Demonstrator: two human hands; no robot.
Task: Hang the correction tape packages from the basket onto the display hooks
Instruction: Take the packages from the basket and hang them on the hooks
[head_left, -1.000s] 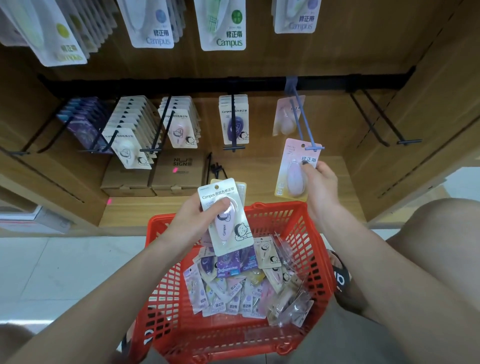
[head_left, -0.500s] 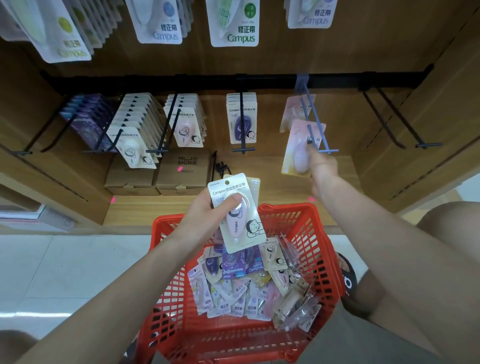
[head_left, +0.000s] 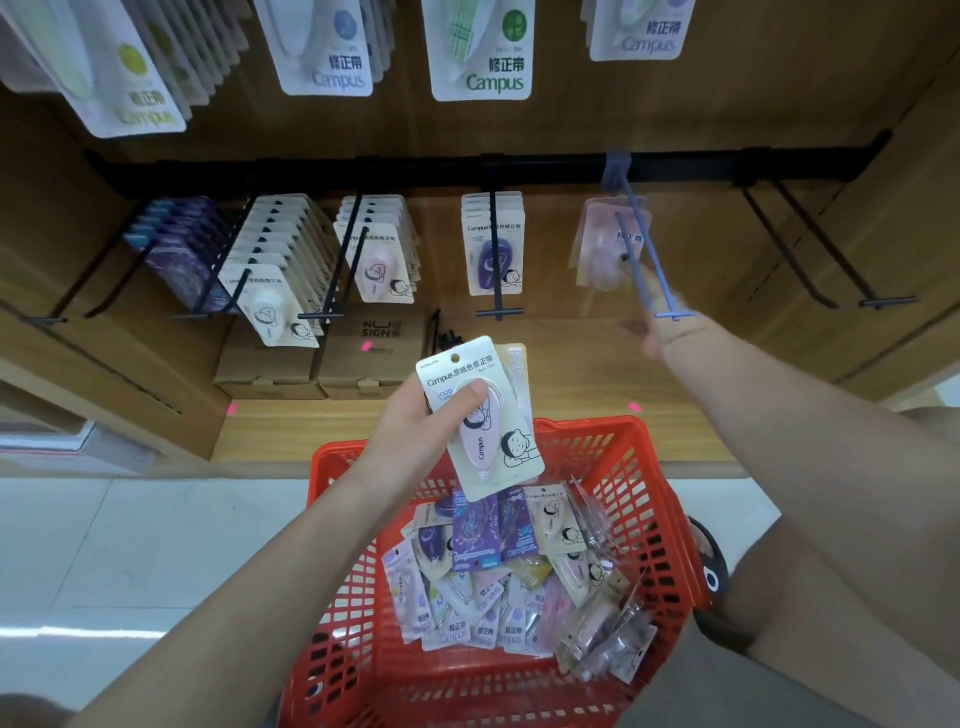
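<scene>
My left hand (head_left: 415, 431) grips a cream-carded pink correction tape package (head_left: 488, 431) above the red basket (head_left: 587, 431). A second package (head_left: 514, 364) sits behind it in the same grip. The basket holds several more packages (head_left: 498, 582). My right hand (head_left: 657, 325), blurred by motion, reaches along the blue hook (head_left: 644, 260). Its fingers extend toward a pink package (head_left: 597, 244) that hangs far back on that hook, near the rail.
Black hooks to the left carry purple (head_left: 488, 249), pink (head_left: 379, 260), white (head_left: 270, 291) and dark purple packages. Two bare black hooks (head_left: 821, 260) jut out at the right. Cardboard boxes (head_left: 322, 358) sit on the wooden shelf. Larger packages (head_left: 478, 47) hang above.
My right hand has slid the pink package from the tip of the blue hook back toward the rail. The left hand with its packages has stayed above the basket.
</scene>
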